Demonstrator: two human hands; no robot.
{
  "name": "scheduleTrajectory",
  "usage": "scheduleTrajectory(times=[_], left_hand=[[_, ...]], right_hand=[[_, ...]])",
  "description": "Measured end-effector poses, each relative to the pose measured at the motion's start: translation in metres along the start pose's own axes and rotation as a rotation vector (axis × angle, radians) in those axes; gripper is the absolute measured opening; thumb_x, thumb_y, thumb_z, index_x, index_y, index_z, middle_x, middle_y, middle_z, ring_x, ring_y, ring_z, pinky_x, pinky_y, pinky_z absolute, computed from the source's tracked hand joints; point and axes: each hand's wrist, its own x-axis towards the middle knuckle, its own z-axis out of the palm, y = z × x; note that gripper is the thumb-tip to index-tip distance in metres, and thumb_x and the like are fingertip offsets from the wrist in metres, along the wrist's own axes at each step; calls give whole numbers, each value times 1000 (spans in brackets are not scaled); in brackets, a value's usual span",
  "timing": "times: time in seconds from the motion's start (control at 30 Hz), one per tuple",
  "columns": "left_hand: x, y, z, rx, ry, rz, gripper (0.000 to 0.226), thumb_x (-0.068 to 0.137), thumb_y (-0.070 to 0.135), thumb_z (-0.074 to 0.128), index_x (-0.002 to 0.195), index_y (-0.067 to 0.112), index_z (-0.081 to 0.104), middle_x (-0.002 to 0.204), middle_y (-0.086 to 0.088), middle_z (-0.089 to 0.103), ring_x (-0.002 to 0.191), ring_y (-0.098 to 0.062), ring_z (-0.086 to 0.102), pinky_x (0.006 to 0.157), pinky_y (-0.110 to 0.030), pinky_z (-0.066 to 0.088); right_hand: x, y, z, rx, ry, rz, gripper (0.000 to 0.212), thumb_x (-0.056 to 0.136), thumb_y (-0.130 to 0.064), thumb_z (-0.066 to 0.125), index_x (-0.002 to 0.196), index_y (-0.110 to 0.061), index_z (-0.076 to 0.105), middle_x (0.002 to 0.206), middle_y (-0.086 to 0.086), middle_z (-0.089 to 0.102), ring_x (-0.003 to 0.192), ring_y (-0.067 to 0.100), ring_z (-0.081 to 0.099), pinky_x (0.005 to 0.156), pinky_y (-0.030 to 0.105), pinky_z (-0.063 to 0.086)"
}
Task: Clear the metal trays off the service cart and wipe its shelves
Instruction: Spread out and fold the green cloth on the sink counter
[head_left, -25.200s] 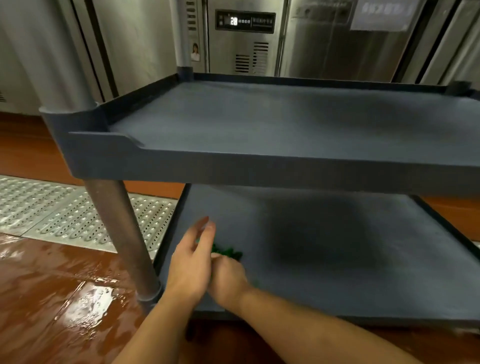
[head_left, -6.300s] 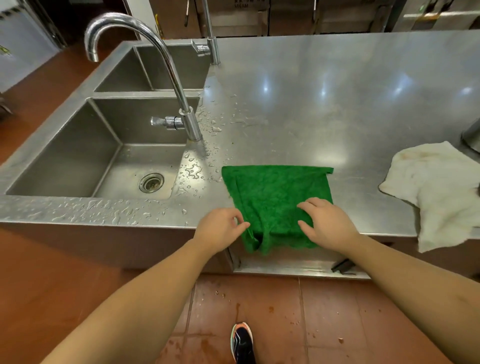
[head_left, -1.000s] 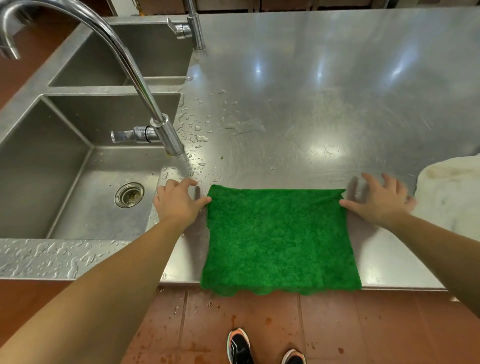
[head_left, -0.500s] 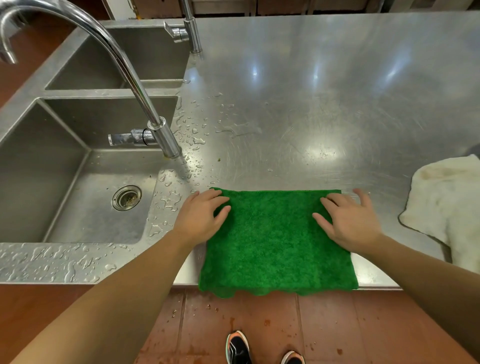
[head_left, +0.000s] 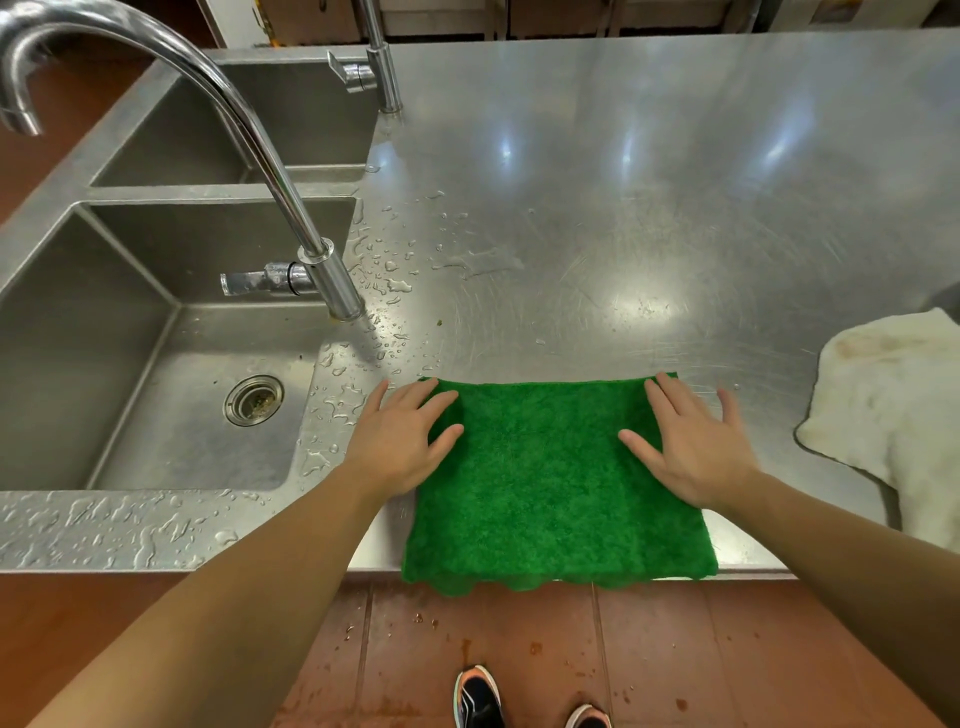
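On counter (head_left: 623, 208) edge | green cloth (head_left: 545, 483) long axis left-right | hands (head_left: 400, 447) (head_left: 691, 452) atop

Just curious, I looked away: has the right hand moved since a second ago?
Yes. The right hand slid left, away from the white rag, and now lies flat on the green cloth.

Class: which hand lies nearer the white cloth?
Right. The right hand rests on the green cloth at its right side, toward the white cloth; the left hand is at its left edge.
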Motion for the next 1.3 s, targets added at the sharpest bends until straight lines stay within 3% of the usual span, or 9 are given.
scheduleTrajectory(times=[0.13,0.2,0.27,0.43,0.6,0.67,0.83,1.07,1.3], left_hand=[[-2,1,-1,-6,12,31,56,92,56,32,140,31,45,147,4,43,136,-20,35,116,-42,17],[-3,-2,2,-9,-30,18,53,95,53,41,144,32,40,152,4,36,140,-19,29,116,-41,16],[-3,-6,1,-6,-33,27,57,93,59,36,144,33,38,154,5,33,143,-17,25,117,-41,13],[-10,-22,-4,27,-95,44,86,76,84,12,146,39,31,157,10,24,147,-14,14,118,-41,7],[-18,-32,-8,34,-171,-7,105,57,93,24,149,43,17,161,10,8,148,-13,-3,119,-46,-1],[-21,-30,-12,25,-178,-37,108,55,93,26,149,42,15,161,9,6,148,-14,-5,119,-47,-1],[-32,-28,-25,-68,-123,-129,83,77,78,40,149,41,20,160,9,12,148,-15,0,119,-45,3],[-64,-10,-46,-328,67,-324,54,96,56,36,145,34,35,154,4,34,144,-16,22,117,-44,21],[-117,43,-88,-919,330,-661,49,99,47,40,142,22,45,147,2,45,134,-17,39,106,-29,28]], right_hand=[[-1,0,-1,8,30,-12,80,90,-68,5,153,-20,17,162,-2,11,147,14,16,117,53,3],[-3,0,2,-8,26,-31,86,83,-70,-4,152,-23,20,161,-4,15,146,14,19,117,53,5],[-5,0,4,-3,21,-30,89,81,-70,-7,152,-23,18,161,-3,13,147,14,16,117,52,4],[-14,2,2,2,24,-58,90,81,-69,-4,151,-21,24,158,-2,25,145,14,24,117,49,9],[-20,6,-3,21,13,-58,87,83,-71,2,150,-22,28,156,-2,27,144,15,25,116,44,18],[-22,2,-8,70,10,-36,76,91,-68,17,151,-22,24,158,0,24,144,17,25,115,43,22],[-17,-25,-35,111,61,-108,68,95,-59,31,150,-21,25,156,1,26,140,20,32,111,41,32],[-22,-70,-68,191,130,-257,63,95,-53,41,145,-16,33,150,2,35,127,21,48,101,40,44],[-46,-142,-98,946,-68,-71,64,95,-49,45,145,-10,37,137,8,50,109,21,53,100,38,41]])
